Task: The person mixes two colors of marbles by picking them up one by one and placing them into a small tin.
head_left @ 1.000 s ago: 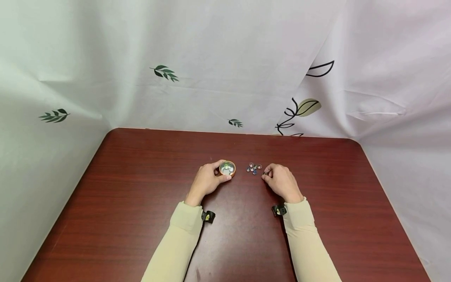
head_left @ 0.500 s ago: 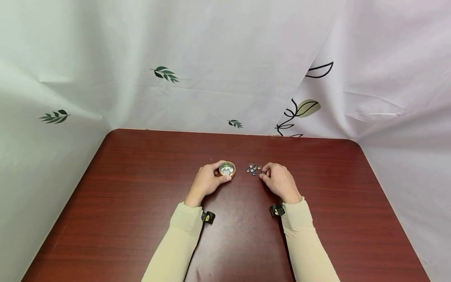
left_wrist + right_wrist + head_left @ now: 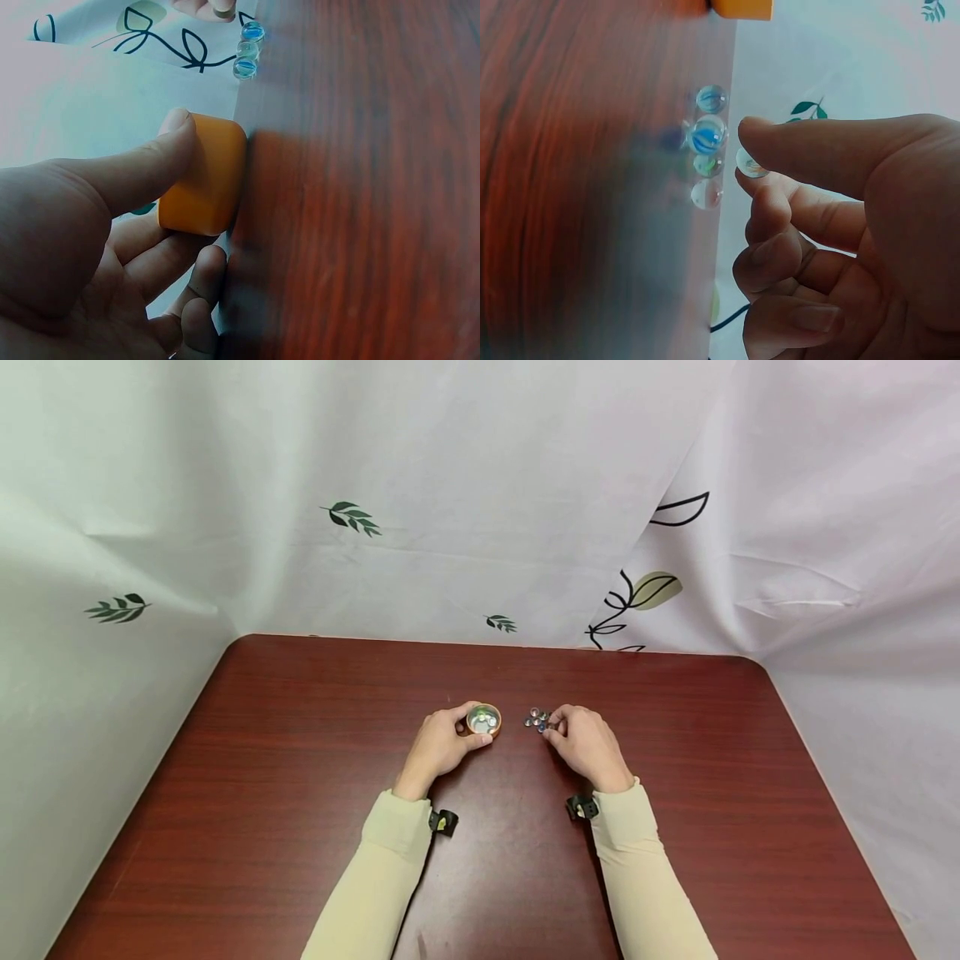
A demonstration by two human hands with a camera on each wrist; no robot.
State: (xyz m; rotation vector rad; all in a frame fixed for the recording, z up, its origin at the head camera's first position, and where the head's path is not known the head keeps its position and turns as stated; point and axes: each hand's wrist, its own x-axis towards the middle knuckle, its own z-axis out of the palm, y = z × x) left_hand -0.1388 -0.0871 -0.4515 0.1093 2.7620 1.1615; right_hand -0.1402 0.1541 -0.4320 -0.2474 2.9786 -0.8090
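My left hand (image 3: pixel 438 743) grips a small round orange bowl (image 3: pixel 210 180), thumb on one side and fingers on the other. It stands on the table, and its shiny inside shows green and pale rounded spots in the head view. Between thumb and fingertips, my right hand (image 3: pixel 588 743) pinches a clear glass marble (image 3: pixel 748 163) with an orange and white streak. That marble is raised above the table in the right wrist view. Close by its fingertips lies a cluster of several glass marbles (image 3: pixel 707 139), among them blue, green and whitish ones.
Both hands work over a dark red wood-grain table (image 3: pixel 300 760) with rounded far corners. White cloth (image 3: pixel 480 527) printed with leaves hangs behind and on both sides. The marble cluster lies just right of the bowl.
My right hand has moved left with the pinched marble, now overlapping the right side of the cluster in the head view. My left hand and the bowl have stayed in place.
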